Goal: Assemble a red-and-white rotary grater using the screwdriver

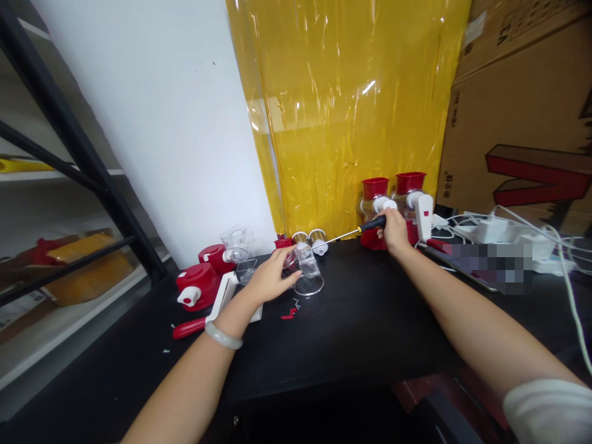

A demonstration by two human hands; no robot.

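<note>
Two-handed work in the head view, out over the black bench (370,333). Gripping a black-and-yellow screwdriver (370,224) in the right hand (395,231), with fingers curled tight about the handle. Slanting leftward and down along the steel shaft, as far as the upper part of a clear plastic grater housing (311,266); too small at the tip to tell whether touching. Steadying that housing, wide round rim low at the bench, with the left hand (275,272), thumb and fingers closed on its left side. On the left wrist, a pale bangle (223,336). Just behind, two metal grating drums (319,242); in front, a small red plastic piece (289,314). Over to the left, red grater bases (200,283) and a white crank with a red handle (224,297). Off to the right, two red-topped rotary graters (411,183), near white cables (564,265). At the back, yellow plastic sheeting (351,111).
</note>
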